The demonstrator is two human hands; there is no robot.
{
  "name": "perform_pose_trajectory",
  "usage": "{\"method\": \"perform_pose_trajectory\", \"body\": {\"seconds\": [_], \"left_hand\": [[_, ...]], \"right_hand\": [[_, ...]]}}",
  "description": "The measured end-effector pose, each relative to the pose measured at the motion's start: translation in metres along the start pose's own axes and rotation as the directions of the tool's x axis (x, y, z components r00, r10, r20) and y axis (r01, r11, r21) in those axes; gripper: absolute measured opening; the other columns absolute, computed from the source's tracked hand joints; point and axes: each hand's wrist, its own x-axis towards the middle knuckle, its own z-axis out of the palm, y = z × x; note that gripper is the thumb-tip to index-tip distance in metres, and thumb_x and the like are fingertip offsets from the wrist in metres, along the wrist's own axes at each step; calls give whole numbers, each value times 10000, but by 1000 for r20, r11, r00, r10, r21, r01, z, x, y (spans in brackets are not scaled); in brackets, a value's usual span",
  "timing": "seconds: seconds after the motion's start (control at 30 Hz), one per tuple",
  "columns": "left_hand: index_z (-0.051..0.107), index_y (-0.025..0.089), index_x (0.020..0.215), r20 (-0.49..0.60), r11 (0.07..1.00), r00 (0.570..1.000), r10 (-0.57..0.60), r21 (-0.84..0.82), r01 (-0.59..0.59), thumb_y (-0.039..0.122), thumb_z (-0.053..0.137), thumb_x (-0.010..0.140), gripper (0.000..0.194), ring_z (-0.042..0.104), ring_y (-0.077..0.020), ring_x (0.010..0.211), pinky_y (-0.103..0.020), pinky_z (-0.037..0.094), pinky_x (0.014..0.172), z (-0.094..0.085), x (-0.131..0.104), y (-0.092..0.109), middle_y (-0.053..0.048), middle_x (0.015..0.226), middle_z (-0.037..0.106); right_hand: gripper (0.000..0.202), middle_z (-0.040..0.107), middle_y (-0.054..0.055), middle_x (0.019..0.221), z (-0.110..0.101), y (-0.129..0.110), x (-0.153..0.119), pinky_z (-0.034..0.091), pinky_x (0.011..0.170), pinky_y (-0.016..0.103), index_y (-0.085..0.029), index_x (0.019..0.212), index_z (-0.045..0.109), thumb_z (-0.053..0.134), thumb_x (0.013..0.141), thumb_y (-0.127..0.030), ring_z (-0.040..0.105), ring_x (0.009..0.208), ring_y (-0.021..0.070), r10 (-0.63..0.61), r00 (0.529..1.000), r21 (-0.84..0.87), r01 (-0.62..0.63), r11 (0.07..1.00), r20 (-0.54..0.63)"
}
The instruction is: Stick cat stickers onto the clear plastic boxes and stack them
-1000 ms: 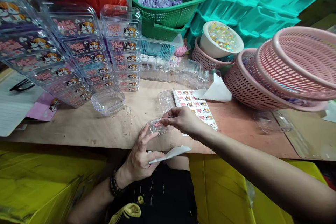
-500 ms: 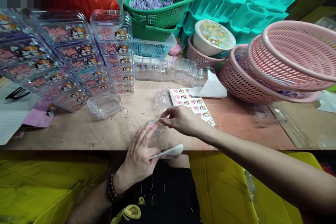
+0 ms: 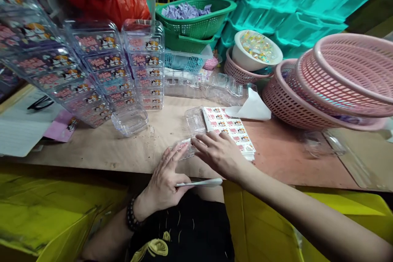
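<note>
L hand (image 3: 167,180), fingers spread on clear box (image 3: 187,154) nr counter's (image 3: 116,151) front edge, thumb clamping paper (image 3: 204,182); R hand (image 3: 219,151) loosely open, empty, fingers on box. Its sticker (image 3: 183,145) looks approx. on; sheets (image 3: 227,120) unfinished.

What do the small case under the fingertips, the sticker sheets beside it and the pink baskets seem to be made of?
Small case: likely clear, glossy plastic; see-through with bright glints.
Sticker sheets: smooth paper or film, hard to tell; thin, flat and printed.
Pink baskets: probably moulded plastic, slightly shiny, with evenly spaced holes.
</note>
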Motion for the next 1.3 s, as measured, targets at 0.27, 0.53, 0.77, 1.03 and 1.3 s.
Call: {"method": "perform_pose_trajectory", "body": {"seconds": [0.27,0.53,0.77,1.03,1.3], "left_hand": [[753,181,832,-226,971,967,-115,-230,62,166,729,830,28,679,-278,1170,-412,562,1007,-37,-19,7,-143,1256,708],[786,160,716,-5,727,822,-569,-469,501,355,756,825,225,666,-159,574,-224,504,520,-29,-8,-4,-45,662,748],[710,119,560,87,622,790,-607,-568,539,467,748,810,431,523,-111,492,-219,402,467,-30,0,-18,-5,511,604],[778,108,992,270,264,705,-656,-792,550,517,865,654,538,740,-228,786,-315,609,731,-1,21,-11,-108,914,794],[781,103,808,381,144,653,-655,-785,602,555,879,607,504,725,-213,678,-300,584,663,22,30,-6,-86,771,786]], "right_hand": [[304,691,87,1013,-45,3,118,318,604,284,-183,1056,700,410,1034,-268,611,804,184,226,960,284,-173,943,-165],[247,709,107,1115,-48,-40,223,423,678,295,-197,1127,708,504,992,-225,678,958,244,-52,996,269,31,963,72],[388,718,90,1055,-63,-10,116,484,692,279,-170,1136,717,736,846,-428,678,840,192,-148,977,688,3,725,152],[92,776,14,809,-25,-7,13,510,665,275,-217,838,765,698,844,-279,688,693,166,150,934,825,-356,438,324],[289,765,42,1004,24,-20,-49,455,796,385,-336,959,773,593,903,-117,665,889,214,81,877,366,113,924,-474]]}}
